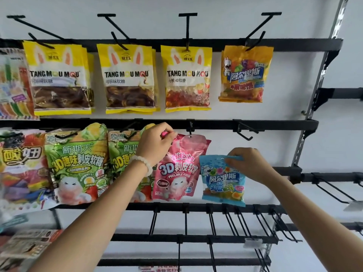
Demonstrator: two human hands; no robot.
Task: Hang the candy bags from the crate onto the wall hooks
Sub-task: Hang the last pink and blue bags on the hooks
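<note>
A pink candy bag [179, 167] hangs tilted at a black hook [190, 128] on the middle rail. My left hand [157, 143] pinches the bag's top left corner. My right hand [248, 161] grips the top edge of a blue candy bag [223, 182] and holds it in the air, just right of the pink bag and below the rail. An empty double hook [245, 132] sticks out of the middle rail above my right hand. The crate is out of view.
Yellow candy bags [127, 79] and an orange one [245, 73] hang on the top rail. Green bags [75, 165] hang left of my left hand. Several empty hooks [235, 222] line the lower rails. A metal upright [316, 99] stands at the right.
</note>
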